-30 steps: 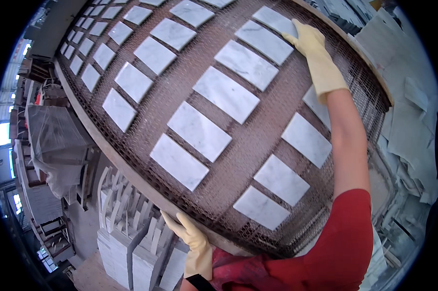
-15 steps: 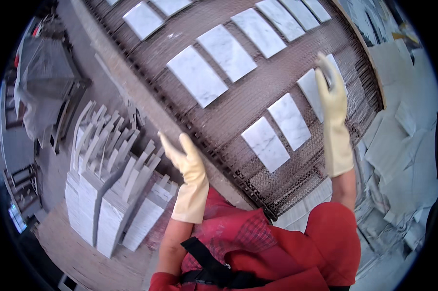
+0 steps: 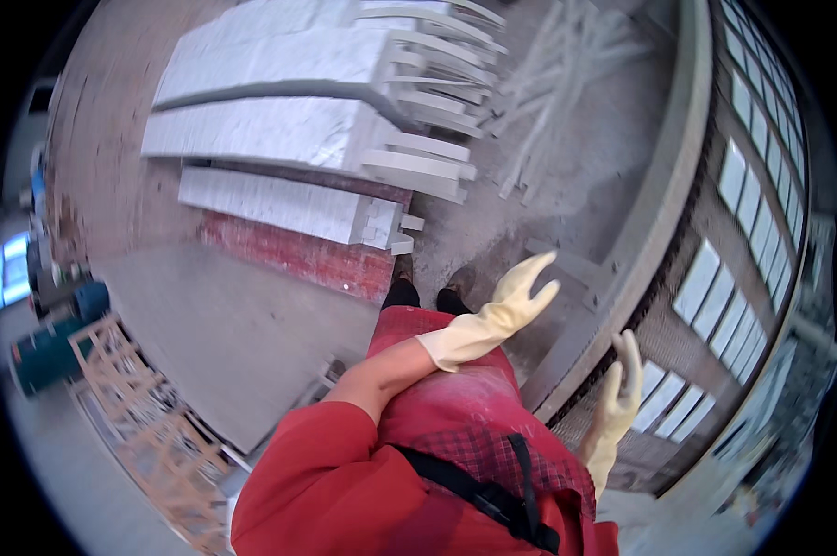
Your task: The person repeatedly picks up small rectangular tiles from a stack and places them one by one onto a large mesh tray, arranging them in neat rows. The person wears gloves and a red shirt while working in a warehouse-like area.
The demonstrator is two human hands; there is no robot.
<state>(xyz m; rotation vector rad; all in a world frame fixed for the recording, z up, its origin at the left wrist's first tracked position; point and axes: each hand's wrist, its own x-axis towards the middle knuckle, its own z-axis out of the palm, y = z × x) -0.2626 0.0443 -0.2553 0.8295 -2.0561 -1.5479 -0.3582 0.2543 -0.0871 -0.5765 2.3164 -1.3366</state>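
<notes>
Both my hands wear cream rubber gloves and hold nothing. My left hand (image 3: 494, 317) hovers in front of my red apron, thumb and fingers apart, short of the conveyor's grey side rail (image 3: 654, 218). At the near edge of the mesh conveyor (image 3: 667, 338), my right hand (image 3: 615, 400) is raised with its fingers stretched out. Closest to it lie white marbled tiles (image 3: 660, 402) in a short row on the mesh. Further rows of white tiles (image 3: 717, 295) run up the belt at the right.
Stacked white tiles (image 3: 251, 139), with thin grey strips (image 3: 423, 167) jutting from their ends, stand ahead to the left. A red board (image 3: 298, 261) lies beneath the nearest stack. Loose strips (image 3: 566, 93) litter the floor. An openwork wooden frame (image 3: 163, 435) and a green drum (image 3: 48, 357) are at left.
My view has swung left, from over the conveyor to the stacked tiles. The right hand has drawn back from the tiles it was over. Both hands remain without anything in them.
</notes>
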